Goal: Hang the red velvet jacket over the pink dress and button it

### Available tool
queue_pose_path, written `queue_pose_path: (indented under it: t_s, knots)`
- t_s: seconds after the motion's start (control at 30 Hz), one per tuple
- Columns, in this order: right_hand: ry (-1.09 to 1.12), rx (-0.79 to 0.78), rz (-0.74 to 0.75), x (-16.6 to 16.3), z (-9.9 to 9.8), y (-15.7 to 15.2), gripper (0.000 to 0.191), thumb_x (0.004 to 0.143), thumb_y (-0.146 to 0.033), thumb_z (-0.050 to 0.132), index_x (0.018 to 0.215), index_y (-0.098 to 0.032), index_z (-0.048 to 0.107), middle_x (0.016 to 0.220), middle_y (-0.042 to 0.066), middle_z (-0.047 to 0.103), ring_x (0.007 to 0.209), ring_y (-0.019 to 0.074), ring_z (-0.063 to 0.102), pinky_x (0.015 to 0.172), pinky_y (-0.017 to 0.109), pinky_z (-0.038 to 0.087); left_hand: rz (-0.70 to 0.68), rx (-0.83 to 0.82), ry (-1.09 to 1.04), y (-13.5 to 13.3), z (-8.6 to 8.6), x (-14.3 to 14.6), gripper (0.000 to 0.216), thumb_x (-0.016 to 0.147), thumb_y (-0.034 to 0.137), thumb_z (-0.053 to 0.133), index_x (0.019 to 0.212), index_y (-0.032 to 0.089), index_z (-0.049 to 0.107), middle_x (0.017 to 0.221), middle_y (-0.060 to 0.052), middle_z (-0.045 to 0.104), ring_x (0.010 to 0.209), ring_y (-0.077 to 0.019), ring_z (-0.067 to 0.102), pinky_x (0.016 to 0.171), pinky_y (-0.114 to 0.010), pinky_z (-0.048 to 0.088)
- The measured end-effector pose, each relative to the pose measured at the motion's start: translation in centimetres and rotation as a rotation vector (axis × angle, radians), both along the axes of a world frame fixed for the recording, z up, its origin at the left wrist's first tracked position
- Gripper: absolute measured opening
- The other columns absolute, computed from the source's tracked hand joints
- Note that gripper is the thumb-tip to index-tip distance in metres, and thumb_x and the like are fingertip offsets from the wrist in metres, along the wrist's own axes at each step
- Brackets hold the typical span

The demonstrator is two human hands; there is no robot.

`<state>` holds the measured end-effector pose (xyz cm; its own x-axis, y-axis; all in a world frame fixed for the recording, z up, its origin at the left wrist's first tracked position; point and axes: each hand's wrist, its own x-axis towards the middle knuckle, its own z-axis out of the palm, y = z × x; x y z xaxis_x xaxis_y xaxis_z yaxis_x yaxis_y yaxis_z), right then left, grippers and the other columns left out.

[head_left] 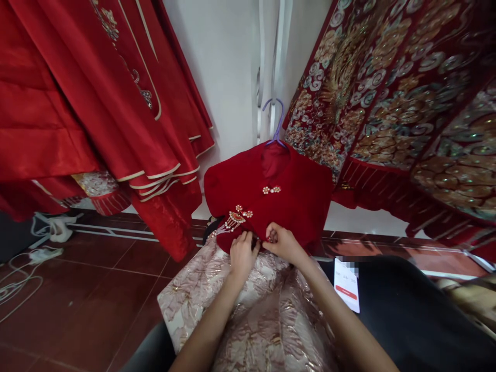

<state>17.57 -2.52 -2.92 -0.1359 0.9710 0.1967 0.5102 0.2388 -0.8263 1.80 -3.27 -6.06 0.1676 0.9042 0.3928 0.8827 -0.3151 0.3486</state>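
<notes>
A short-sleeved red top (pixel 298 206) hangs on a purple hanger (pixel 278 126), facing me. Flower-shaped jewelled clasps (pixel 272 190) sit below its neckline, and a fan-shaped beaded ornament (pixel 234 221) is on its left part. Shiny pinkish brocade cloth (pixel 271 310) with a floral pattern spreads over my lap, below the top. At the lower edge of the top, my left hand (pixel 243 253) is closed on the red fabric. Close beside it, my right hand (pixel 284 244) has its fingers curled in a pinch against the fabric. What they pinch is too small to make out.
Red satin garments (pixel 155 103) with pale piping hang at left. Heavily embroidered red garments (pixel 383 103) hang at right. A lit phone (pixel 346 289) rests on a black surface (pixel 406 310). White cables (pixel 23 284) and a white rail (pixel 116 231) lie by the tiled floor (pixel 85 294).
</notes>
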Motion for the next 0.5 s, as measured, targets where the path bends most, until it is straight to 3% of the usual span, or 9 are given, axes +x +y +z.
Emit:
queue_pose_path:
  t_s: [0.17, 0.37, 0.5]
  knots:
    - [-0.06, 0.05, -0.158, -0.5, -3.0, 1.3, 0.016, 0.065, -0.016, 0.06, 0.073, -0.022, 0.048, 0.062, -0.005, 0.053, 0.058, 0.0127, 0.052, 0.061, 0.025, 0.04, -0.025, 0.052, -0.233, -0.5, -0.3, -0.6, 0.016, 0.091, 0.032, 0.054, 0.094, 0.022, 0.067, 0.085, -0.002, 0.068, 0.072, -0.0157, 0.062, 0.069, -0.027, 0.045]
    - [0.17, -0.169, 0.01, 0.8, -3.5, 1.8, 0.034, 0.052, -0.017, 0.077, 0.082, -0.018, 0.061, 0.069, -0.002, 0.066, 0.063, 0.013, 0.063, 0.06, 0.023, 0.05, -0.025, 0.077, -0.559, -0.5, -1.0, -0.8, 0.014, 0.086, 0.03, 0.059, 0.092, 0.021, 0.068, 0.088, -0.003, 0.07, 0.08, -0.0153, 0.067, 0.078, -0.027, 0.052]
    - [0.213, -0.212, 0.018, 1.1, -3.4, 1.9, 0.022, 0.059, -0.022, 0.077, 0.079, -0.016, 0.07, 0.068, 0.002, 0.071, 0.066, 0.0149, 0.067, 0.065, 0.026, 0.054, -0.034, 0.027, -0.637, 0.0, -1.3, -0.5, 0.008, 0.082, 0.025, 0.062, 0.087, 0.02, 0.066, 0.083, -0.001, 0.068, 0.075, -0.0135, 0.065, 0.073, -0.026, 0.053]
